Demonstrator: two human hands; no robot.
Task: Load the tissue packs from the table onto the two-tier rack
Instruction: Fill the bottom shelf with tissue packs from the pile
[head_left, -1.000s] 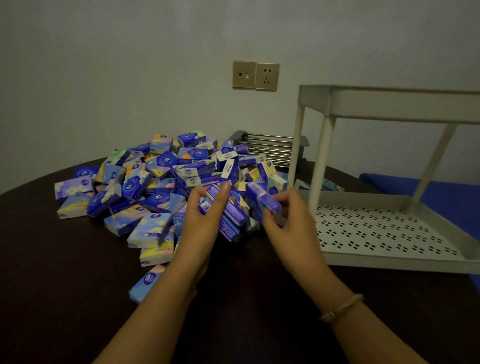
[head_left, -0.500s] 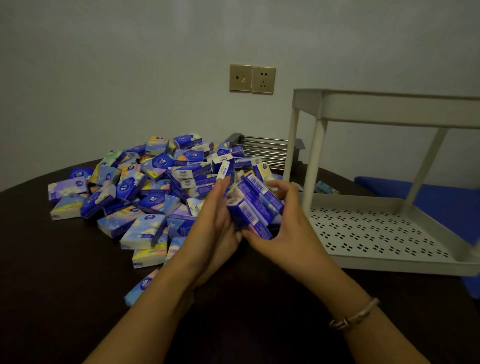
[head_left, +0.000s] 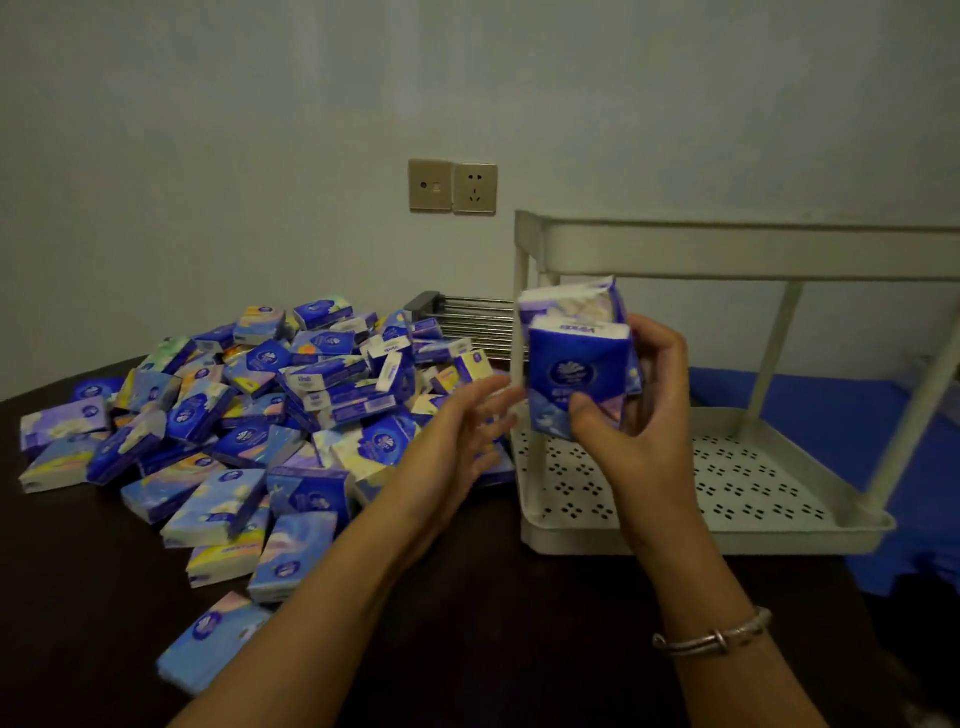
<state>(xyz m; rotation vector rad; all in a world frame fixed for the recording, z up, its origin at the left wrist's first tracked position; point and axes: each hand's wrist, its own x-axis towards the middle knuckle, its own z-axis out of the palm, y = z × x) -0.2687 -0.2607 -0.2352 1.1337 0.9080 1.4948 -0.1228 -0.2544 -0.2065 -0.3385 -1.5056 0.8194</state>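
While my right hand (head_left: 636, 415) grips a small stack of tissue packs (head_left: 576, 364), I can see it raised in front of the near-left post of the two-tier rack (head_left: 727, 249), above the left end of the lower tier. My thumb presses the front of the nearest pack and my fingers curl round the back; I count at least two packs in the stack, though there may be more behind that I cannot make out. My left hand (head_left: 457, 441) hangs just to the left of the stack, fingers spread and loosely straight, holding nothing; it is blurred, so I cannot tell whether its fingertips touch the packs. Beneath and beyond it lies the pile of tissue packs (head_left: 249, 426), a loose heap of blue, purple and yellow wrappers spread over the left half of the dark table (head_left: 493, 623), with a few strays lying nearer to me. I see the rack standing on the table's right side, its perforated lower tier (head_left: 753, 478) bare where it shows, its upper tier seen only from the edge. A bracelet (head_left: 714, 636) sits on my right wrist. Behind the pile a metal wire rack (head_left: 467, 322) stands against the wall, under a wall socket (head_left: 453, 187).
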